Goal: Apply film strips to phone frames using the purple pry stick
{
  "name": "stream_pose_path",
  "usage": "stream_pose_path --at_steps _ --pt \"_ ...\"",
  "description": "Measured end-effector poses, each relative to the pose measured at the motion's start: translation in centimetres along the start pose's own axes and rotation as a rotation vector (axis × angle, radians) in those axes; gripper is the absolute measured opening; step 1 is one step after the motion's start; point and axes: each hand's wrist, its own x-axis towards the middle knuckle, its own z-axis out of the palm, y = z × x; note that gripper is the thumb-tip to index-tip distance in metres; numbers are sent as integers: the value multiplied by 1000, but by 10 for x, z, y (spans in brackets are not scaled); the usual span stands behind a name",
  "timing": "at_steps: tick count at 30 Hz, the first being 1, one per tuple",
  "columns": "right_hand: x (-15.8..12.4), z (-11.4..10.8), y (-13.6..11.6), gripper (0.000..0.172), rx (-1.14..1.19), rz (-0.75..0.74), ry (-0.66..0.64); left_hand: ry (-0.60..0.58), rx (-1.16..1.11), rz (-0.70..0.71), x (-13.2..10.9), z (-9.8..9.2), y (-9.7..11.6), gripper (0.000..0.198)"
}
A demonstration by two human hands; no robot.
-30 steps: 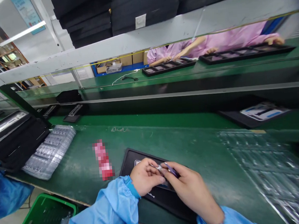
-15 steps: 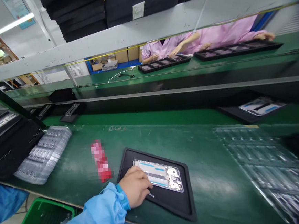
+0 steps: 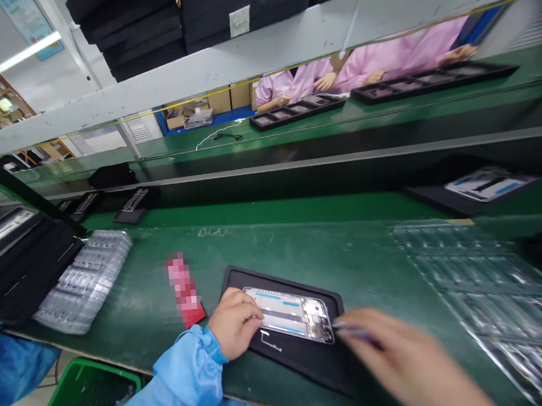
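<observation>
An open phone housing [image 3: 284, 313], with blue strips and a bared circuit area at its right end, lies on a black foam tray [image 3: 307, 366]. Curled fingers of my left hand [image 3: 236, 323] grip its left end. From the right comes my right hand [image 3: 395, 353], blurred by motion and closed on thin, pointed tweezers [image 3: 356, 330], whose kind is partly smeared. Their tip is at the housing's right edge; whether it touches, I cannot tell. A small thin bracket-shaped part [image 3: 271, 343] lies on the tray just below the housing.
Clear plastic trays lie at right [image 3: 484, 286] and left [image 3: 89, 273]. A red pixelated item [image 3: 186, 291] is left of my hand. Another phone housing [image 3: 488, 184] rests behind, right. A green crate [image 3: 84, 399] stands below the edge. Pink-sleeved people work across the bench.
My right hand has come in from the right with the tweezers. My left hand has shifted slightly left on the housing, and more of the small bracket-shaped part shows.
</observation>
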Motion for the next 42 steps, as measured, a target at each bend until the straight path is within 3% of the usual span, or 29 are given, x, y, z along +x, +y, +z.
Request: stream_pose_path --at_steps 2,4,7,10,16,21,26,29,33,37,42 --pt "15 38 -21 27 13 -142 -253 138 -33 -70 -6 -10 -2 9" --pt "25 69 -39 30 -40 -194 -369 236 -34 -134 -14 -16 -3 8" --pt "32 92 -49 27 -153 -212 -387 323 -34 -190 -27 -19 -6 8" --pt "34 98 -47 25 -234 -236 -362 368 -54 -215 -36 -18 -8 9" --pt "27 109 -50 24 -331 -188 -311 342 -119 -179 -34 -15 1 10" --pt "27 88 -50 24 -98 -129 -332 296 -219 -163 -20 -10 17 10" --pt "21 51 -36 28 446 200 -421 181 -353 -160 -1 0 39 14" --pt "13 48 -29 36 788 389 -488 75 -405 -128 9 12 49 16" --pt "7 54 -26 39 1090 512 -399 23 -450 -168 14 29 54 17" --pt "11 48 -17 38 1087 515 -412 36 -438 -185 15 36 53 11" --pt "17 30 2 41 577 280 -246 57 -335 -155 19 40 52 7"
